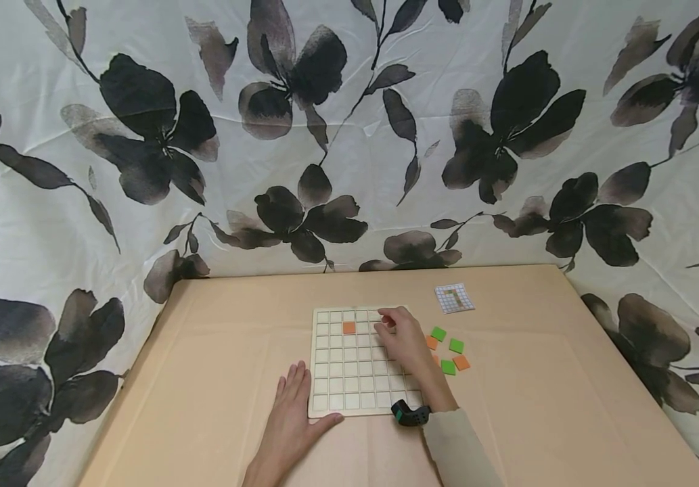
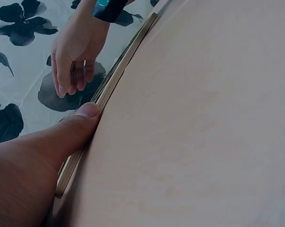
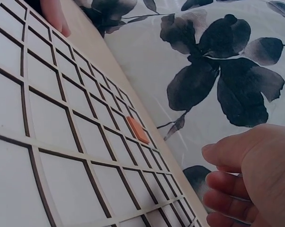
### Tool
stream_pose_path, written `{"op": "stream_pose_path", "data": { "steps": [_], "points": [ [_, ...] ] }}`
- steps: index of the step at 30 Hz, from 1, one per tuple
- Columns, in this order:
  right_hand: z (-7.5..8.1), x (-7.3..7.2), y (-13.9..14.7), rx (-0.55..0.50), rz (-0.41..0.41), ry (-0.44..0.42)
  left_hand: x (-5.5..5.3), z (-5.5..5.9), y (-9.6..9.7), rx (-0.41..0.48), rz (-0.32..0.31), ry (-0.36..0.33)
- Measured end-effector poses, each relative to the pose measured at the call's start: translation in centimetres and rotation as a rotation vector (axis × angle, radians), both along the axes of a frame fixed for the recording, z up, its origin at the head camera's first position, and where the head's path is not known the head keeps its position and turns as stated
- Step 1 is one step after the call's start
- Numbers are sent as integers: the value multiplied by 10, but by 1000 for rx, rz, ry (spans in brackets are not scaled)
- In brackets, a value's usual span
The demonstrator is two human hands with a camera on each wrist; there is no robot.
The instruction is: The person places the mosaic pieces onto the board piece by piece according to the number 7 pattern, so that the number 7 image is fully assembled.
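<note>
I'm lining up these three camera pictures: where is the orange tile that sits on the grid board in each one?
Head: the orange tile is below the picture's middle, in the upper part of the grid board.
Left wrist: not visible; the board shows only nearly edge-on.
Right wrist: the orange tile is near the middle, slightly low, towards the board's far edge.
Shared landmark: the grid board.

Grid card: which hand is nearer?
Right. The right hand is over the board, left of the grid card; the left hand is farther, at the board's near left corner.
</note>
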State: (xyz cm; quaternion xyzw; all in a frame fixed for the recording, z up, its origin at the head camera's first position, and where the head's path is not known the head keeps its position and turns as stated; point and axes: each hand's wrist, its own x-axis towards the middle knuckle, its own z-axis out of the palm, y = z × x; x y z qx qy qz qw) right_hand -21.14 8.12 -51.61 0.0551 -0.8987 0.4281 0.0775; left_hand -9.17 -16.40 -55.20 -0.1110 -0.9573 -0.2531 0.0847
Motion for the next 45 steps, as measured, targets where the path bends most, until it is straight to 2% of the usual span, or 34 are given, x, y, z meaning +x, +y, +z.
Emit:
{"op": "stream_pose_path", "data": {
  "steps": [22,33,40,45],
  "points": [
    [4,1,25,-11,-54,-21,0,2,2,25,21,-61],
    [6,-2,41,-13,-96,-37,-2,2,3,14,20,-37],
    [6,-4,54,-32,-129,-51,-3,2,4,4,15,11],
    [9,-2,64,-55,-124,-60,-3,3,4,13,15,-24]
  ]
}}
